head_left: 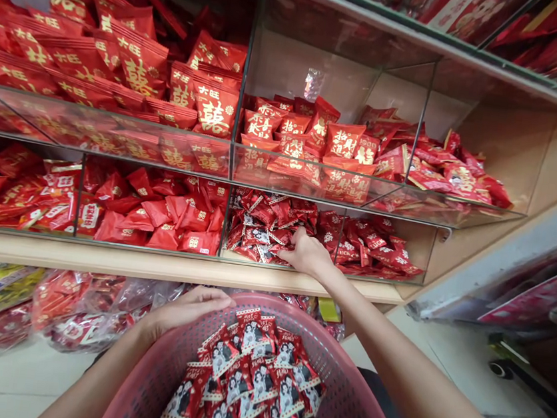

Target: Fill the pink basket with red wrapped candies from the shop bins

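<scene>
My right hand (308,252) reaches into a lower shelf compartment and touches the small red candy packets (259,234) lying there. Its thumb and forefinger are spread apart among them; the other fingers are partly hidden. My left hand (200,304) is closed on the rim of a pink plastic basket (340,370), thumb along the edge, its other fingers mostly out of sight. Inside the basket lies a heap of red, black and white candy packets (251,380), printed with figures.
Clear dividers part the shelf. Larger red packets (138,65) fill the upper left; gold-lettered ones (297,137) lie upper middle. More red packets (177,214) sit lower left. Plastic bags of goods (91,308) lie on the floor under the shelf edge (102,259). Chair castors (506,369) stand at right.
</scene>
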{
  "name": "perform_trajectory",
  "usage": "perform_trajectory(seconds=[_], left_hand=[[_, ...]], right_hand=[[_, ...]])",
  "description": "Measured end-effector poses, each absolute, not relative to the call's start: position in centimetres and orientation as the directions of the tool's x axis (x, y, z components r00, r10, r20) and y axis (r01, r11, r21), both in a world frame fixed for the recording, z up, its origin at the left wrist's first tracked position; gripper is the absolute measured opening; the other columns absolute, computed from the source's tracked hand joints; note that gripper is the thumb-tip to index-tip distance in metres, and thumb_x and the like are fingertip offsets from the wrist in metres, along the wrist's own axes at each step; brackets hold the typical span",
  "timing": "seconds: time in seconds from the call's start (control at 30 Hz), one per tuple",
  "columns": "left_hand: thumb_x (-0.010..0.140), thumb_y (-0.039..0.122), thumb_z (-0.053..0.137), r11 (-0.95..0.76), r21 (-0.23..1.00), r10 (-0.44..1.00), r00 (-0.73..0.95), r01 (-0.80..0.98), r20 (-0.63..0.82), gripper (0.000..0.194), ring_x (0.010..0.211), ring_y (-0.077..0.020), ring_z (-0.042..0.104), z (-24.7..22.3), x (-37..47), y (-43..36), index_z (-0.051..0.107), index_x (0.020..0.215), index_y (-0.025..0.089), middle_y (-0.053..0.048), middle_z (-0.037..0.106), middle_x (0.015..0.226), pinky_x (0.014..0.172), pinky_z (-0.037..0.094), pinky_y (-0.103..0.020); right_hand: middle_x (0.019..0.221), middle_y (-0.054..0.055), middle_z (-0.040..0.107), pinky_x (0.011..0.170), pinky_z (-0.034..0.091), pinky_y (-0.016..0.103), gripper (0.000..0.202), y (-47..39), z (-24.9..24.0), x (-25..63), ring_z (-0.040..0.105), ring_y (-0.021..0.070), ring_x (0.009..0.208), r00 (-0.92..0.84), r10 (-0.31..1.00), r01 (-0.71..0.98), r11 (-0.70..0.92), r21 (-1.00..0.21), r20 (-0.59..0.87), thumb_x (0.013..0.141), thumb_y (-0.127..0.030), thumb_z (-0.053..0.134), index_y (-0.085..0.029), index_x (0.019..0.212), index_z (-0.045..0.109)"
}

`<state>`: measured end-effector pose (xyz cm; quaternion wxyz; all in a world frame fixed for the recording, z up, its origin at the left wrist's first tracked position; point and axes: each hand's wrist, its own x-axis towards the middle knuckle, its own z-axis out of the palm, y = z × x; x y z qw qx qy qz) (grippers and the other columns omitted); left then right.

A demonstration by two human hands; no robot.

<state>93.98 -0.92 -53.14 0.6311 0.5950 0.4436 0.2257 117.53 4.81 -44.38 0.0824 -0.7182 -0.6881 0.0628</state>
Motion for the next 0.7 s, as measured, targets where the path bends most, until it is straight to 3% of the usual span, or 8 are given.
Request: perform_trajectory(seconds=[0.2, 0.3, 0.37, 0.43, 0.5, 0.57, 0.7], left_hand=[[0.075, 0.048, 0.057, 0.187, 0.954, 0.795, 0.534, 0.235, -0.288, 0.037, 0.095, -0.0212, 0.056, -53.3, 93.9, -0.7, 0.067, 0.094, 0.018, -0.004, 0.066, 0.101, 0.083, 0.040, -0.028], [0.076, 0.048, 0.056, 0.189, 0.954, 0.790, 0.541, 0.231, -0.287, 0.038, 0.096, -0.0217, 0.057, -53.2, 93.8, -0.8, 0.066, 0.096, 0.018, -0.005, 0.066, 0.101, 0.084, 0.040, -0.029], [0.076, 0.048, 0.055, 0.191, 0.953, 0.792, 0.537, 0.233, -0.290, 0.038, 0.096, -0.0220, 0.057, -53.2, 93.8, -0.9, 0.066, 0.096, 0.017, -0.005, 0.066, 0.100, 0.085, 0.040, -0.029], [0.077, 0.048, 0.054, 0.175, 0.955, 0.799, 0.532, 0.240, -0.280, 0.038, 0.096, -0.0222, 0.057, -53.3, 93.8, -0.8, 0.066, 0.097, 0.017, -0.005, 0.066, 0.100, 0.084, 0.041, -0.029], [0.078, 0.048, 0.053, 0.111, 0.959, 0.805, 0.542, 0.261, -0.241, 0.038, 0.094, -0.0221, 0.058, -53.7, 93.9, -0.5, 0.066, 0.096, 0.017, -0.005, 0.067, 0.098, 0.083, 0.041, -0.029], [0.078, 0.047, 0.053, 0.018, 0.955, 0.805, 0.561, 0.297, -0.190, 0.038, 0.094, -0.0218, 0.057, -53.9, 94.0, -0.1, 0.067, 0.095, 0.016, -0.005, 0.067, 0.098, 0.084, 0.040, -0.028], [0.080, 0.046, 0.052, -0.130, 0.917, 0.762, 0.630, 0.377, -0.151, 0.037, 0.095, -0.0208, 0.056, -53.4, 94.0, 0.4, 0.066, 0.099, 0.018, -0.004, 0.066, 0.100, 0.087, 0.039, -0.029]], right_hand=[[0.075, 0.007, 0.064, 0.055, 0.036, 0.028, 0.032, 4.5, -43.3, 119.4, 0.059, 0.0223, 0.071, -0.022, 0.996, 0.959, 0.046, -0.279, 0.088, 0.067, -0.041, 0.059, -0.018, 0.086, 0.050], [0.065, 0.004, 0.061, 0.052, 0.037, 0.026, 0.028, 3.5, -41.7, 120.4, 0.056, 0.0184, 0.062, -0.004, 0.995, 0.890, 0.050, -0.452, 0.102, 0.065, -0.042, 0.061, -0.019, 0.076, 0.049], [0.061, 0.002, 0.058, 0.050, 0.039, 0.026, 0.030, 2.2, -40.9, 120.8, 0.055, 0.0161, 0.058, 0.015, 0.998, 0.748, 0.028, -0.663, 0.059, 0.067, -0.045, 0.062, -0.020, 0.072, 0.047], [0.061, 0.001, 0.057, 0.050, 0.043, 0.025, 0.032, 0.5, -41.0, 120.9, 0.056, 0.0143, 0.057, -0.013, 0.999, 0.482, -0.035, -0.875, -0.047, 0.069, -0.048, 0.061, -0.020, 0.071, 0.046], [0.061, 0.000, 0.058, 0.049, 0.044, 0.023, 0.032, -1.5, -42.4, 120.6, 0.056, 0.0126, 0.056, -0.128, 0.974, 0.164, -0.165, -0.973, -0.187, 0.072, -0.050, 0.059, -0.020, 0.076, 0.048], [0.061, 0.001, 0.059, 0.048, 0.045, 0.022, 0.034, -3.3, -44.8, 120.1, 0.057, 0.0115, 0.054, -0.307, 0.891, -0.031, -0.361, -0.932, -0.335, 0.076, -0.051, 0.054, -0.019, 0.085, 0.051], [0.065, 0.002, 0.060, 0.050, 0.045, 0.018, 0.036, -5.4, -50.2, 119.1, 0.060, 0.0108, 0.060, -0.422, 0.779, -0.135, -0.559, -0.818, -0.463, 0.078, -0.051, 0.053, -0.016, 0.089, 0.054]])
